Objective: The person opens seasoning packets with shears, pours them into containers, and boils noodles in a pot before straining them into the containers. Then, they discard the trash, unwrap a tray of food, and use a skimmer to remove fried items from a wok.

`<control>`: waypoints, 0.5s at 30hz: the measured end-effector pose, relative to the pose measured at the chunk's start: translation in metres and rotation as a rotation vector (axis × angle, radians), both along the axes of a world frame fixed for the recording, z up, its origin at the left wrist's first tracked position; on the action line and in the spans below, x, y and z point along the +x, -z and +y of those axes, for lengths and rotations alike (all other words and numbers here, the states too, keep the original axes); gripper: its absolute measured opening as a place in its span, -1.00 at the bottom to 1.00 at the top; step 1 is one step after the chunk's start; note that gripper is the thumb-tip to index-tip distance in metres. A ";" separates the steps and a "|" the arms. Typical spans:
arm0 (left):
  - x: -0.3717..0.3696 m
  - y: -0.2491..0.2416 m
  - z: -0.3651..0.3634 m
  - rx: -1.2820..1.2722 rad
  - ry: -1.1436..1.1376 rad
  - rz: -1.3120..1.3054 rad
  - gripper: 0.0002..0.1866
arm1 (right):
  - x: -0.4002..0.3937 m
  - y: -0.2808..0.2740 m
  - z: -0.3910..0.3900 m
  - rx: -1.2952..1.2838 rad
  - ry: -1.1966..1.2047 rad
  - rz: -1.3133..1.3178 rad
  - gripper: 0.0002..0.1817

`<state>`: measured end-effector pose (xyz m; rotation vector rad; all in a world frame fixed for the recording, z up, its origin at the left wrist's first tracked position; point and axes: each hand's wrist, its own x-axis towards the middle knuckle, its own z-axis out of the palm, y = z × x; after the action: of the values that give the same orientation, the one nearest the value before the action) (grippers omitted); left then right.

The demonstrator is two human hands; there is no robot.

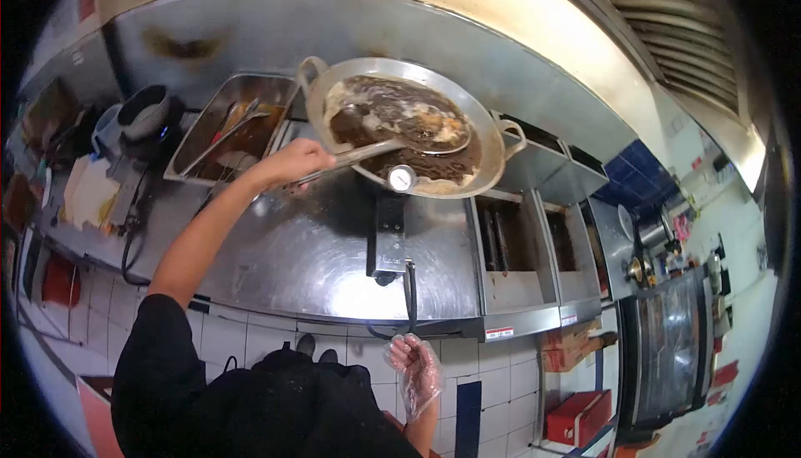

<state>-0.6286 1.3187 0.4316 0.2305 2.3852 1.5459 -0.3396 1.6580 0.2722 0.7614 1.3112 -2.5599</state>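
My left hand point(298, 163) is bare and closed around the long metal handle of a skimmer point(367, 153). The skimmer's round head dips into dark bubbling oil point(367, 130) in a large two-handled wok point(315, 108). Pale foam and golden frying pieces point(446, 128) show around the head; the oil partly hides it. A dial thermometer point(401, 178) sits at the wok's near rim. My right hand point(417, 370), in a clear plastic glove, hovers low in front of the counter edge, palm up. Its fingers curl loosely with nothing visible in them.
Left of the wok, a steel tray point(193, 137) holds utensils and brownish liquid. A dark pot point(148, 116) stands farther left. Fryer wells point(509, 241) lie to the right. A burner control box point(389, 245) with a black hose point(410, 295) is below the wok.
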 end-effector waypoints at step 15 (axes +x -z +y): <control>0.155 0.082 -0.154 0.337 -0.065 0.014 -0.39 | -0.051 0.050 -0.157 -0.079 -0.566 -0.110 -0.40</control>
<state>-0.4739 1.1649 0.3495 0.2356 2.1482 1.9778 -0.3907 1.5010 0.2223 0.4270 1.1740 -2.0740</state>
